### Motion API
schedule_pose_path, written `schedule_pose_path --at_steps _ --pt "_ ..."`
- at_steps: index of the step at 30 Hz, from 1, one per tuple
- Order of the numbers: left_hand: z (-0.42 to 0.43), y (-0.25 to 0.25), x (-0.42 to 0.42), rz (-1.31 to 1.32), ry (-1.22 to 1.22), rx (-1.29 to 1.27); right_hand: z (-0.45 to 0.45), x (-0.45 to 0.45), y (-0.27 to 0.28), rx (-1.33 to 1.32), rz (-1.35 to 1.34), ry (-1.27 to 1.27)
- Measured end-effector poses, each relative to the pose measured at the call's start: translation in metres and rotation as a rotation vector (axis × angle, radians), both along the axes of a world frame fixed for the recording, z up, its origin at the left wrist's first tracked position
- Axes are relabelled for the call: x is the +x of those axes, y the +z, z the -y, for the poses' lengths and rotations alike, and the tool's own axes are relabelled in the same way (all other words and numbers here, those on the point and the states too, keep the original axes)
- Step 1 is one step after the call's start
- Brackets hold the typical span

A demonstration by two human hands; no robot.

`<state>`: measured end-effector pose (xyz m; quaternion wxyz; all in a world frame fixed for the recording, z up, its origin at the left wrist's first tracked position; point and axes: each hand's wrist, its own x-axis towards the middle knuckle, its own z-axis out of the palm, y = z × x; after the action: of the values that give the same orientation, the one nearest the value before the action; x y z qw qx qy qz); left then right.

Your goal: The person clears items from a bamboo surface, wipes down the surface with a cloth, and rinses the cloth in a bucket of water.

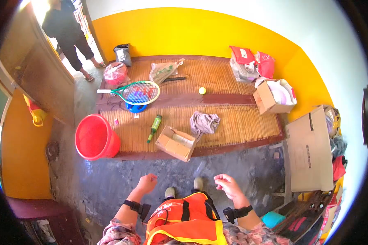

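Observation:
My left hand (147, 183) hangs above the dark floor with its fingers curled in and no object visible in it. To its right, my right hand (228, 185) is in the air too, fingers loosely bent and apart, holding nothing. Both wrists wear black straps. Ahead of them, on the bamboo-slat platform (233, 122), an open cardboard box (173, 147) sits at the front edge. A green bottle (154, 128) lies left of it, and a crumpled greyish-pink cloth (204, 122) to its right. A red bucket (95, 136) stands at the platform's left front corner.
A tennis racket (141, 93) rests over a blue object (135, 108), with a tennis ball (202, 90) farther right. Filled boxes (270, 98) and red bags (265, 64) line the right. A large flat carton (309, 153) leans there. A person (71, 36) stands in the doorway.

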<state>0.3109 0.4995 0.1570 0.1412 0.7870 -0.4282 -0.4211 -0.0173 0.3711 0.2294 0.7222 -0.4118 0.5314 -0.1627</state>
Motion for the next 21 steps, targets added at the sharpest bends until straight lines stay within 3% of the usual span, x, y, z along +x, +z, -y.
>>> schedule_pose_path --at_steps 3,5,12,21 --pt "0.067 -0.009 0.014 -0.076 0.064 -0.041 0.071 0.012 -0.015 0.038 -0.007 0.026" --pt "0.108 -0.025 0.02 0.01 0.147 -0.106 0.129 0.027 -0.03 0.054 0.041 0.085" --pt "0.226 -0.089 0.047 -0.082 0.42 0.016 0.325 0.137 -0.087 0.184 0.051 0.284" --pt "0.369 -0.218 0.149 0.15 0.149 -0.013 0.492 0.33 -0.193 0.222 0.102 0.306"
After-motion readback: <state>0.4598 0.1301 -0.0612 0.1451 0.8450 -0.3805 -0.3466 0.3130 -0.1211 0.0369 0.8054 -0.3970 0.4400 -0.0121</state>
